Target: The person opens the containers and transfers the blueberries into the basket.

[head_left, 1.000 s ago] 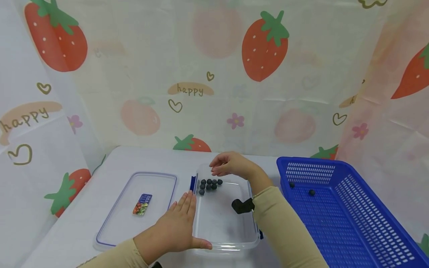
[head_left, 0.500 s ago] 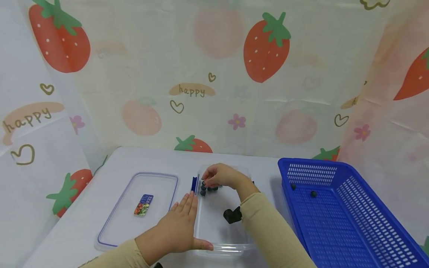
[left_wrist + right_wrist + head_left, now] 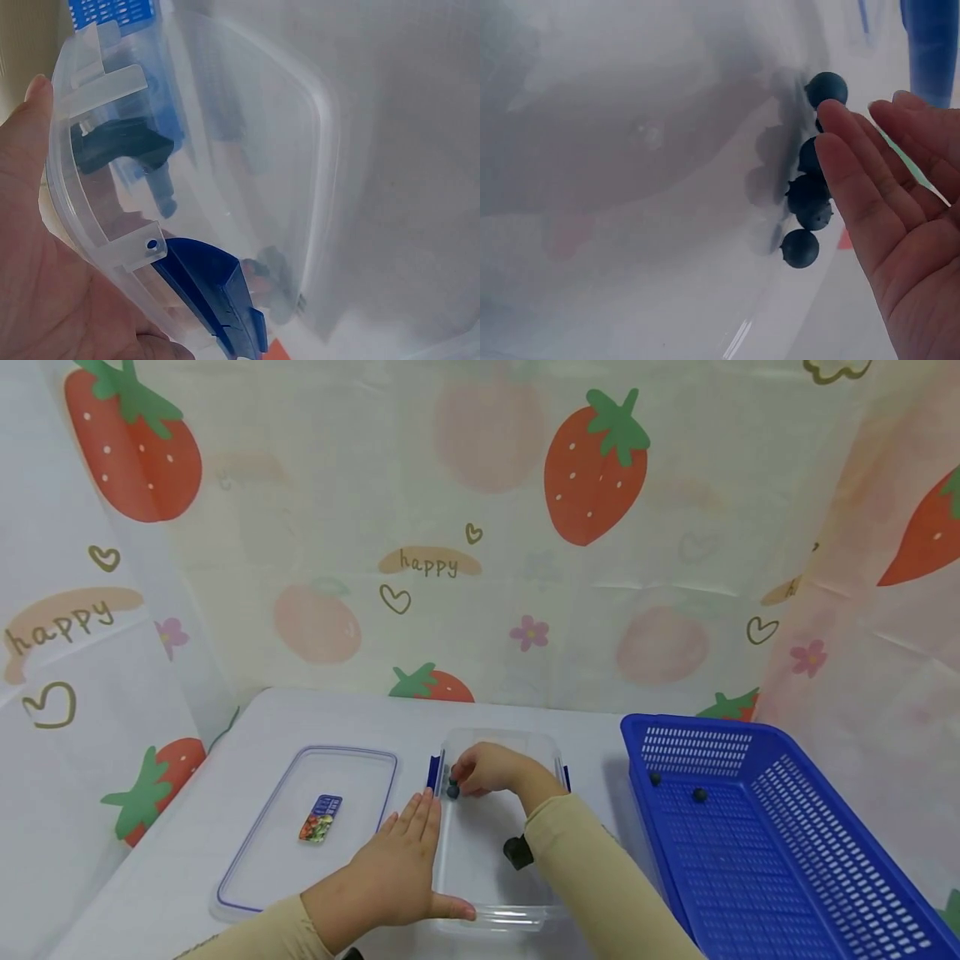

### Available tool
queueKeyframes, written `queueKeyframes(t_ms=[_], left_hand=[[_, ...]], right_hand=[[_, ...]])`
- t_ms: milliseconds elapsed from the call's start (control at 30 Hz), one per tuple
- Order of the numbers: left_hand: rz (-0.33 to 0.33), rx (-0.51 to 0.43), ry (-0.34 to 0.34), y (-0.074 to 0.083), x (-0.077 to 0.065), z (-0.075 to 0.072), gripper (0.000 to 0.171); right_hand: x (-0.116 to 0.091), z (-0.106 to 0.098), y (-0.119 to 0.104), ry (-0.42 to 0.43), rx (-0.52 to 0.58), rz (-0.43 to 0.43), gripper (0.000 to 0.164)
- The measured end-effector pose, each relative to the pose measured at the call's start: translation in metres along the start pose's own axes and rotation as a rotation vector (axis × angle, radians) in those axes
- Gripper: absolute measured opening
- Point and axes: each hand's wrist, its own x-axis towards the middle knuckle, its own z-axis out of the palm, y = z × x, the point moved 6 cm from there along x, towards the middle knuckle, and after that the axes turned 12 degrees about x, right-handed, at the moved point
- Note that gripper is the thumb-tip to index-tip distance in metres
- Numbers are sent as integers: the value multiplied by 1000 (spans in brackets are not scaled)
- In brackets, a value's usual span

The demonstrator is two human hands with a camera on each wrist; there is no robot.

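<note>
A clear plastic box (image 3: 513, 913) with blue side latches (image 3: 214, 289) stands in the middle of the table. My left hand (image 3: 390, 864) lies along its left side, fingers straight and thumb spread at the near corner. Inside the box, my right hand (image 3: 495, 770) is at the far left, over a cluster of blueberries (image 3: 453, 790). Its fingers hide most of the cluster in the head view. From the right wrist, several blueberries (image 3: 801, 248) sit in a rough row, and fairly straight fingertips (image 3: 831, 146) touch or almost touch them. No berry shows between fingers and thumb.
A clear lid (image 3: 258, 827) with a blue seal lies to the left, bearing a colourful label (image 3: 321, 818). At the right stands a blue mesh basket (image 3: 795, 752) holding two blueberries (image 3: 700, 795). A printed cloth (image 3: 480, 460) hangs behind the table.
My right hand has moved down and left from above the box's far end to the blueberries, covering most of them. My left hand has stayed against the box.
</note>
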Motion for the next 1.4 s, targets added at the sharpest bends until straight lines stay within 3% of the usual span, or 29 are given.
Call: queueKeyframes(t_ms=[333,533,800,1133,1400], left_hand=[[4,11,7,0,1,1,127],[2,6,10,0,0,0,127],[2,9,21,0,0,1,128],[7,4,20,0,0,1,127],[-1,-1,2,1,1,0,126]], right_hand=[[0,6,4,-9,-160,27,22],[2,8,6,-24,-199,38,22],[3,9,6,-39,-131,20,21],[5,7,-2,-34,96,-48,9],[1,-6,-12,-15,115,-116,7]])
